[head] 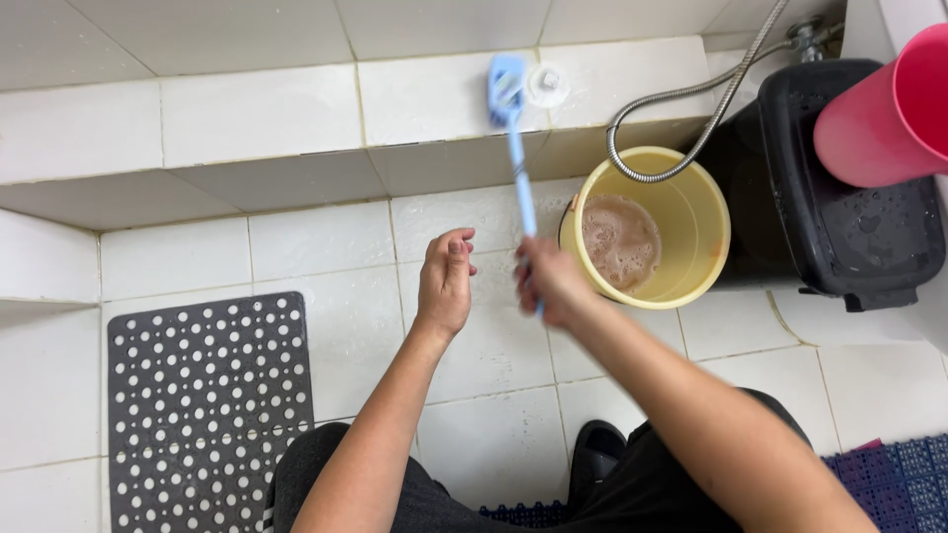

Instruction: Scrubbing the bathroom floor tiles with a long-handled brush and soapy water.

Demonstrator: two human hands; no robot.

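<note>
The right hand (553, 284) is closed around the handle of a blue brush (513, 138), whose head rests on the white tiled step (257, 118) near a round drain cap (548, 86). The left hand (444, 281) hangs loosely curled and holds nothing, just beside the right. A yellow bucket (691, 212) of foamy brown water stands right of the brush, a metal hose (691, 94) looping over it. A black perforated mat (207, 405) lies at left
</note>
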